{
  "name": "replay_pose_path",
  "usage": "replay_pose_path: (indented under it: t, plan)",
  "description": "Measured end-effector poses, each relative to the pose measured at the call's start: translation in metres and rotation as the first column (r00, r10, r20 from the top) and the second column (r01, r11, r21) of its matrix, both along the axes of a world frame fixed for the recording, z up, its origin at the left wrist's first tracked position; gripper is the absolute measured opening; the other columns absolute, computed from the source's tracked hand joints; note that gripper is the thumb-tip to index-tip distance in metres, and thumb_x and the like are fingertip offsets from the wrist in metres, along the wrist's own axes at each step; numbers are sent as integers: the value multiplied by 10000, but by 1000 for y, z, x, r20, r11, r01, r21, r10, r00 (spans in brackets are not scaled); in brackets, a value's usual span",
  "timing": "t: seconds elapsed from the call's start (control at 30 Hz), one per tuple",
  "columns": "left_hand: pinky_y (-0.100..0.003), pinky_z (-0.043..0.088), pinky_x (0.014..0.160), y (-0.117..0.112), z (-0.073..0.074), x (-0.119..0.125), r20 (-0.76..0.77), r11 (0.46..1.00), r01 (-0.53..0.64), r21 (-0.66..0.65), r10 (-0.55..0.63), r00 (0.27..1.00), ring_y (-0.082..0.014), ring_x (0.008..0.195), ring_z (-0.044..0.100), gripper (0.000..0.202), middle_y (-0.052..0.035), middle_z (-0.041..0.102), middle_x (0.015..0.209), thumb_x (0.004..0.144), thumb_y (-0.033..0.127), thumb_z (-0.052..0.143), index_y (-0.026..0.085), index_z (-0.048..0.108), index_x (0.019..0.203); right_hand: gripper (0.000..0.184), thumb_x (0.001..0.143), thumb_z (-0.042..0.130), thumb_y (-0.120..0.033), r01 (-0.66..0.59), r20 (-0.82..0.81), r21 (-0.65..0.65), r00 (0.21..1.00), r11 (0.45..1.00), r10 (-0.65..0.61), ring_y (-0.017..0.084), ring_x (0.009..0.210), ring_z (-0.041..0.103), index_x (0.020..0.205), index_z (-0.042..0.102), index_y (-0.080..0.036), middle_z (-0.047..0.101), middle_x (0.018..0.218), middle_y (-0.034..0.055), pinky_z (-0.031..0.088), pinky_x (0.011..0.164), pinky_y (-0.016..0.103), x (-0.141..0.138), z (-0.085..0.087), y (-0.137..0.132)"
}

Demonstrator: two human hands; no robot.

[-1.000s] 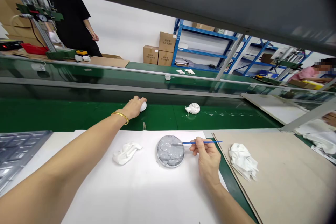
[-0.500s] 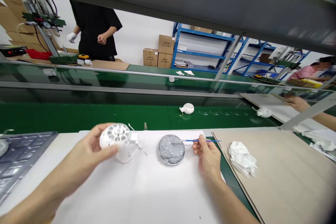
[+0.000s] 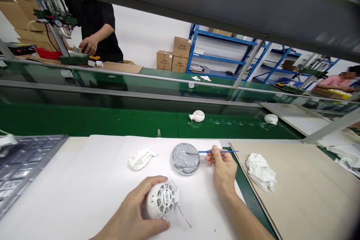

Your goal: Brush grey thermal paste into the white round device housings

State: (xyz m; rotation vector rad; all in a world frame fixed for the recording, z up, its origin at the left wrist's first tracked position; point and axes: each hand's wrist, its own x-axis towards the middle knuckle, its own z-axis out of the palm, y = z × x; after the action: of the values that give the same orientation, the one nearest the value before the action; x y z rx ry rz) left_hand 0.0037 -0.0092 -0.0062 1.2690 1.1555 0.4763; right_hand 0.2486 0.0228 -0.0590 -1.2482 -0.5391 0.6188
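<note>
Right now, your two hands are well apart, each closed on something different, with the round dish (image 3: 182, 174) of grey paste (image 3: 184, 162) as the mark to go by. Your left hand (image 3: 131, 210), nearer to you than the dish and a little to its left, is curled around a white vented housing (image 3: 163, 198), thumb on the near side and fingers on the far side. You have its round, slotted face turned up, and a thin wire (image 3: 184, 215) trails from its right side over the white paper (image 3: 107, 191). Your right hand (image 3: 225, 170), just right of the dish, pinches a slim blue brush (image 3: 204, 152) between thumb and fingers; the brush points left over the dish's rim, and its tip meets the paste, though you can't tell how deep it goes. Left of the dish you have a crumpled white tissue (image 3: 142, 158), and farther left a dark segmented tray (image 3: 25, 172). Well to the dish's right, a wad of white cloth (image 3: 261, 172) sits on a tan board (image 3: 309, 191). Beyond the dish, on the green surface (image 3: 140, 120), rests a second white housing (image 3: 198, 116), with a third one (image 3: 271, 119) farther right. Far behind the dish, to its left, stands a co-worker in black (image 3: 98, 33).
</note>
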Motion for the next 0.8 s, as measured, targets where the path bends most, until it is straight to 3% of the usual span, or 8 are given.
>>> replay_pose_path:
  t: [0.17,0.33,0.57,0.8]
  plan:
    - [-358,482,840,0,-1,-1,-169,987,-18,160,46,985,-283,1006,584,578,-17,623,1106,541,208,753,294,569,1082,348,702,715,-451,24,117,21,993,999,-26,145,521,584,750,577,-135,641,628,47,446,479,247,-4,4,-2]
    - [-366,471,850,1,-6,-1,-204,980,-17,196,58,977,-276,1005,572,565,-5,604,1116,547,220,752,299,559,1073,354,698,717,-450,69,144,46,987,997,-75,145,515,581,735,573,-130,637,626,49,457,490,257,-1,5,-2]
    - [-381,434,910,1,-13,-4,-216,943,16,332,59,975,-267,1071,536,511,-13,570,1179,597,187,706,277,541,1072,364,649,761,-428,31,-116,61,993,998,-24,127,520,567,728,572,-127,620,619,32,438,467,226,1,9,-3]
    - [-401,434,921,4,-11,-8,-240,948,56,313,21,971,-277,1062,551,524,-28,594,1157,631,271,718,270,521,1117,300,667,773,-355,-99,-315,82,941,992,120,111,549,543,726,589,-126,596,649,23,422,465,206,-18,24,-19]
